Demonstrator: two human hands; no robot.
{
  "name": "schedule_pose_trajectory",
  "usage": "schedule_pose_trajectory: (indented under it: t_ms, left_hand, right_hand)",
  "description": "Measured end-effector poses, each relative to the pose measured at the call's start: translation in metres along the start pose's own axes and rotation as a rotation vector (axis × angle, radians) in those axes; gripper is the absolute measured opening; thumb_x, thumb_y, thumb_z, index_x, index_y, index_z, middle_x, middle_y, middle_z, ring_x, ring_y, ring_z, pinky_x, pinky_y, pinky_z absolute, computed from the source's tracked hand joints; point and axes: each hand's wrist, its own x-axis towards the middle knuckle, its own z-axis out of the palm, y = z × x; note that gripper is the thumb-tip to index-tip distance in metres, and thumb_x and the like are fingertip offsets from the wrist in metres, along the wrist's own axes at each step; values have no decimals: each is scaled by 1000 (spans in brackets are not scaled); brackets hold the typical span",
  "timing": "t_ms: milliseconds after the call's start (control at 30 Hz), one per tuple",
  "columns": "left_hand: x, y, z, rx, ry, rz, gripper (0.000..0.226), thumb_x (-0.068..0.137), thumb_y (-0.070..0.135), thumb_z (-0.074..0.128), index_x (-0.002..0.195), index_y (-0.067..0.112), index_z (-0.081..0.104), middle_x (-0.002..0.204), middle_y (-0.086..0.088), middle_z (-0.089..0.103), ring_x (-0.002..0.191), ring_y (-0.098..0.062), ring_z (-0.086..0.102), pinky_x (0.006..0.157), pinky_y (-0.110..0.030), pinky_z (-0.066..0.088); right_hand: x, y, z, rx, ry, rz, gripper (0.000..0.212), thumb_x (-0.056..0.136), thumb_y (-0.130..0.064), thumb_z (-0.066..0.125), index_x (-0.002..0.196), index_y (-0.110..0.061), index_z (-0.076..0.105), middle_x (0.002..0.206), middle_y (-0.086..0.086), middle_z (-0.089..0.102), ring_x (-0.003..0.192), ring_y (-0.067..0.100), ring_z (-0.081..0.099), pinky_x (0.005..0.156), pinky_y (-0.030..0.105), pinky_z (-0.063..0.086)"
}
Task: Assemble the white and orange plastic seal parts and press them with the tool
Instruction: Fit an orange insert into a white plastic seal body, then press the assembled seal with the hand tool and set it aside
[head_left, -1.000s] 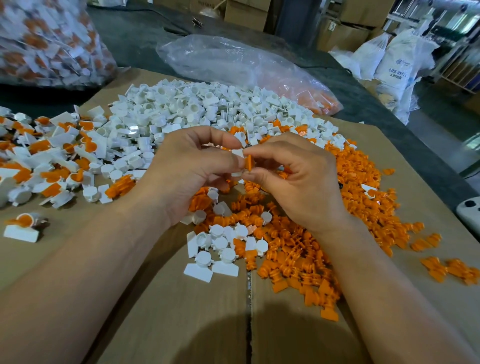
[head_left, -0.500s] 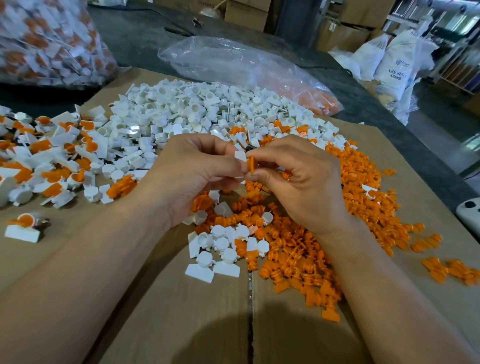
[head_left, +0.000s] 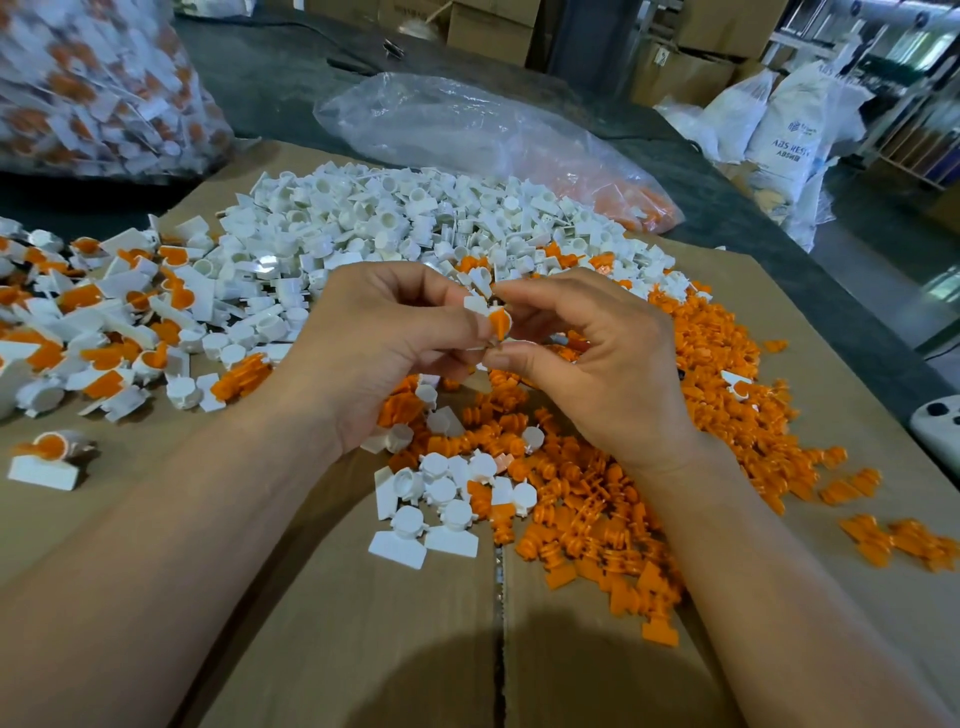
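Two bare hands fit a small orange part into a small white part above heaps of loose pieces.

The left hand (head_left: 384, 353) pinches the white part (head_left: 475, 304) between thumb and curled fingers. The right hand (head_left: 597, 364) pinches the orange part (head_left: 500, 322) between thumb and forefinger, touching the white one; how far it is seated cannot be told. Both are held in the air over a cardboard sheet (head_left: 363, 649) on the bench, with the heap of white parts (head_left: 395, 218) behind and the heap of orange parts (head_left: 597, 499) beneath. Joined seals (head_left: 93, 312) lie to the left. The pieces look light, stiff and smooth, so they probably slip or flick away easily. The flat tab of the white part seems the surest hold, leaving its cup free. No pressing tool can be made out.
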Motion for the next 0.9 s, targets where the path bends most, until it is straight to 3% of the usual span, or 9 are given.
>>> schedule_pose_trajectory:
  t_ms: [200, 467, 633, 900]
  left_hand:
    - [-1, 0, -1, -14, 4, 29, 13, 69, -5, 70, 65, 3, 60, 51, -2, 62, 45, -10, 58, 47, -18, 49]
    - [0, 0, -2, -19, 6, 29, 13, 68, -5, 70, 64, 4, 62, 52, -3, 62, 46, -11, 59, 47, -19, 49]
    - [1, -1, -1, -6, 19, 14, 16, 68, -8, 69, 61, 4, 61, 53, -6, 62, 46, -13, 58, 46, -19, 49]
    - [-1, 1, -1, -27, 13, -36, 27, 66, -6, 69, 49, 12, 62, 47, -3, 60, 41, -10, 57, 41, -15, 44]
  right_hand:
    - [0, -3, -1, 153, -10, 110, 49, 67, -21, 74, 112, -19, 54, 88, -13, 57, 78, 4, 60, 76, 15, 50]
    - [0, -3, 1, 137, 12, 36, 48, 69, -15, 73, 113, -14, 53, 90, -11, 57, 80, -6, 56, 76, 12, 47]
    - [0, -1, 1, 110, 12, -7, 39, 70, -7, 72, 107, -10, 59, 89, -3, 60, 80, 8, 60, 74, 13, 49]
    - [0, 0, 2, 99, -10, 30, 31, 72, -3, 72, 102, -3, 67, 88, -4, 59, 81, 5, 58, 74, 13, 48]
